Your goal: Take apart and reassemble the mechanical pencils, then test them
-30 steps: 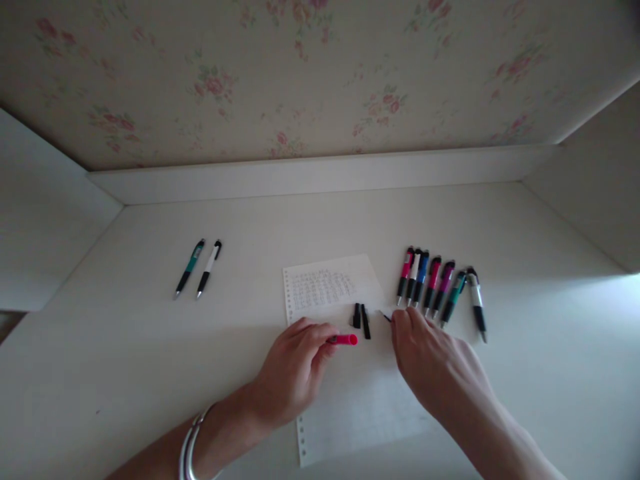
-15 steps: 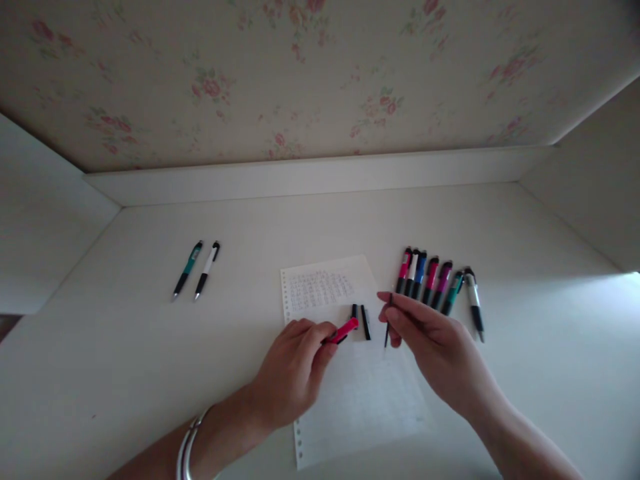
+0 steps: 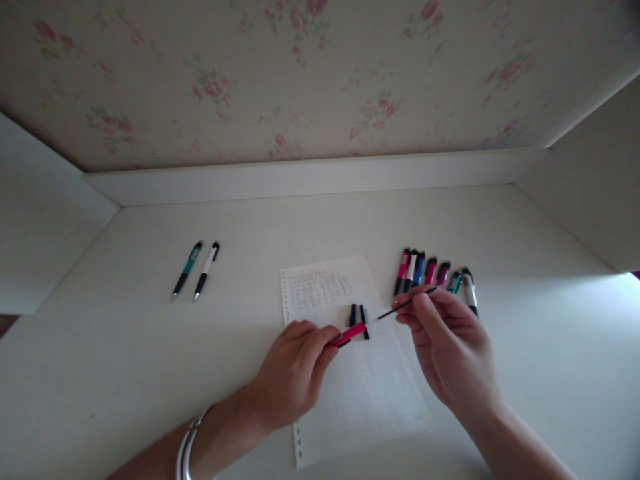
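Observation:
Between the fingers of my left hand [image 3: 295, 367] is a pink pen barrel [image 3: 351, 333], its front end pointing right. My right hand [image 3: 450, 340] pinches a thin black pen refill [image 3: 400, 309], whose tip points down and left towards the barrel's end. A small gap seems to separate the refill from the barrel. Beneath them lies a sheet of punched paper [image 3: 350, 407] with handwriting across its upper part. Small black pen parts [image 3: 363, 310] rest on the paper just behind the barrel.
Several pens in different colours [image 3: 417, 267] lie in a row behind my right hand, partly hidden by it. A green pen [image 3: 187, 270] and a white pen [image 3: 207, 271] lie at the left. White panels and a floral wall [image 3: 280, 113] enclose the white desk [image 3: 125, 367].
My right hand has turned the refill from nearly upright to slanting, its tip now facing the pink barrel. My left hand has shifted the barrel slightly right.

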A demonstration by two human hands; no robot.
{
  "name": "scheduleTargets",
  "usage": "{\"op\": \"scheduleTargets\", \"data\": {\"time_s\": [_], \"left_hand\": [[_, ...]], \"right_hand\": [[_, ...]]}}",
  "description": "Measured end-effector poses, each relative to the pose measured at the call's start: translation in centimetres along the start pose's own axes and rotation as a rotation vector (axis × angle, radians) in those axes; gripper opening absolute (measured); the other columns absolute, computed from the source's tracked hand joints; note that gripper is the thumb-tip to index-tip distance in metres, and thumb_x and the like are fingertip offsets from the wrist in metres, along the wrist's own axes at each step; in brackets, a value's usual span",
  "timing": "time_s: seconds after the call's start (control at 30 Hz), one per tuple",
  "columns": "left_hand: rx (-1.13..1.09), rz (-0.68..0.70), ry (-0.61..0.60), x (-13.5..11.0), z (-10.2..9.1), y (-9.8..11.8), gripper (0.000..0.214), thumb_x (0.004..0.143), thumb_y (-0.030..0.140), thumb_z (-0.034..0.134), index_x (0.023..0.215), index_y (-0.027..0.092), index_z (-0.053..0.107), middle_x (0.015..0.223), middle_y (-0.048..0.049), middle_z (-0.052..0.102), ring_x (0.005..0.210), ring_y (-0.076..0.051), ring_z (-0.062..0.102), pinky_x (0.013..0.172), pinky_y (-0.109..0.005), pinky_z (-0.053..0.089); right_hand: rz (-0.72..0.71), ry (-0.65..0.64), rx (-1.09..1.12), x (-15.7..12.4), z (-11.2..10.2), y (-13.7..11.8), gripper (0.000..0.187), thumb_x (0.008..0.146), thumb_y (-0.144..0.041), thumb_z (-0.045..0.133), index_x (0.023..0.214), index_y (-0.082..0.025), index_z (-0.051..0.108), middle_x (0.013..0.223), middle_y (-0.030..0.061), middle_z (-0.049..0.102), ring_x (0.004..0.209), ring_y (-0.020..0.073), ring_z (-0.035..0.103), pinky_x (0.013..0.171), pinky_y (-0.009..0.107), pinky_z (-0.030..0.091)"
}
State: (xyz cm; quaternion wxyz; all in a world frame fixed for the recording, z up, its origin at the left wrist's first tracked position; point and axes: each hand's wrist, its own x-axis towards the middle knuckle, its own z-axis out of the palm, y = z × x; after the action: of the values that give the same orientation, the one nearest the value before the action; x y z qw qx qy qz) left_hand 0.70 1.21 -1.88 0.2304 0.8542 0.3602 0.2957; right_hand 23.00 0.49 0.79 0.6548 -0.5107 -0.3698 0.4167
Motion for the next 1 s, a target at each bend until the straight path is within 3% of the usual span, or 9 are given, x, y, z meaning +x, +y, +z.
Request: {"op": "scheduleTargets", "data": {"time_s": [0.23, 0.43, 0.73, 1.0], "left_hand": [[-0.003, -0.007, -0.024, -0.1, 0.0, 0.1, 0.019, 0.105, 0.022, 0.046, 0.118, 0.017, 0.058, 0.098, -0.0089, 0.073, 0.085, -0.024, 0.063, 0.079, -0.040, 0.054], [-0.014, -0.003, -0.026, -0.1, -0.1, 0.1, 0.018, 0.104, 0.021, 0.046, 0.117, 0.016, 0.058, 0.098, -0.0092, 0.072, 0.085, -0.024, 0.063, 0.078, -0.040, 0.054], [-0.021, -0.023, -0.055, 0.0, -0.1, 0.0, 0.020, 0.105, 0.022, 0.045, 0.118, 0.016, 0.058, 0.096, -0.0091, 0.072, 0.084, -0.024, 0.063, 0.078, -0.041, 0.054], [-0.013, -0.007, -0.043, -0.1, -0.1, 0.0, 0.019, 0.105, 0.020, 0.045, 0.118, 0.015, 0.058, 0.097, -0.0097, 0.072, 0.085, -0.024, 0.063, 0.079, -0.039, 0.053]], "right_hand": [[0.133, -0.119, -0.009, -0.9, 0.4, 0.4, 0.008, 0.087, -0.031, 0.076, 0.090, -0.023, 0.076, 0.087, 0.0040, 0.080, 0.073, 0.0154, 0.074, 0.067, 0.025, 0.064], [0.098, -0.193, -0.068, -1.3, 1.0, 0.5, 0.006, 0.086, -0.029, 0.077, 0.087, -0.023, 0.079, 0.082, 0.0035, 0.079, 0.071, 0.0142, 0.072, 0.066, 0.023, 0.061], [0.114, -0.208, 0.011, -1.5, 1.0, 0.8, 0.004, 0.087, -0.030, 0.077, 0.089, -0.027, 0.078, 0.082, 0.0008, 0.080, 0.073, 0.0121, 0.073, 0.070, 0.019, 0.060], [0.105, -0.207, -0.179, -1.7, 0.9, 0.5, 0.007, 0.087, -0.032, 0.075, 0.086, -0.026, 0.080, 0.084, 0.0021, 0.079, 0.078, 0.0155, 0.073, 0.072, 0.022, 0.061]]}}
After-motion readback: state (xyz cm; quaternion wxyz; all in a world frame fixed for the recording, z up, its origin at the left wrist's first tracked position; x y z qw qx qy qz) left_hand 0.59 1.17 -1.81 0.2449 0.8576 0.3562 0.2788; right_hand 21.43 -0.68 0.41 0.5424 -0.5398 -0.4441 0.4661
